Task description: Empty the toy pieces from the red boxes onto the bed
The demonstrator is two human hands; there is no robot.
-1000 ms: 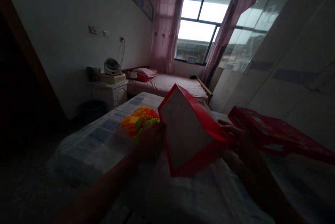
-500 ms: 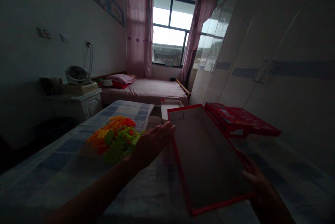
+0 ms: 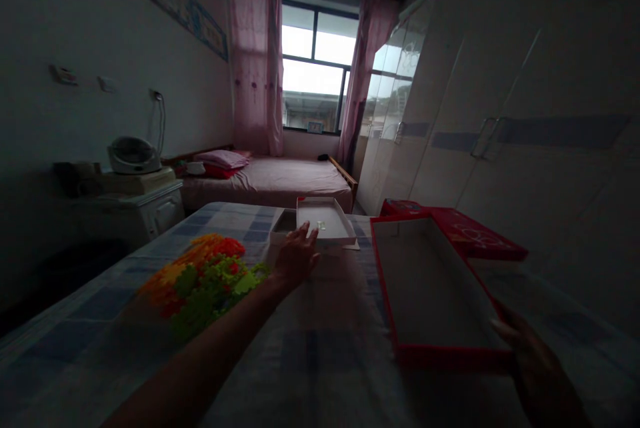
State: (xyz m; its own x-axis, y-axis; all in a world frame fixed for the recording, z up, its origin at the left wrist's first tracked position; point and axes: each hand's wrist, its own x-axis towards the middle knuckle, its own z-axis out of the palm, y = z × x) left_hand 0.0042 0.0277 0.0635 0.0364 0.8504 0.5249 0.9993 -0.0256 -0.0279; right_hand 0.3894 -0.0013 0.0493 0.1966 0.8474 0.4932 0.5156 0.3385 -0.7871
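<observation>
**Open red box on the checked bed**

On the bed [image 3: 310, 348], toward its right edge, lies the empty red box [image 3: 430, 295], open side up. Right hand [image 3: 537, 365] grips its near right corner, fingers curled over the rim. Left hand [image 3: 295, 258] is spread, holding nothing, fingertips touching the white tray [image 3: 325, 221] near the far edge. Pile of coloured blocks [image 3: 200, 278] sits left; red lid [image 3: 465, 231] just beyond the box.

pretty clearly a home bedroom: two beds [image 3: 295, 178], pink curtains [image 3: 253, 61] on the window, wardrobe [image 3: 500, 108], nightstand [image 3: 145, 208].
</observation>
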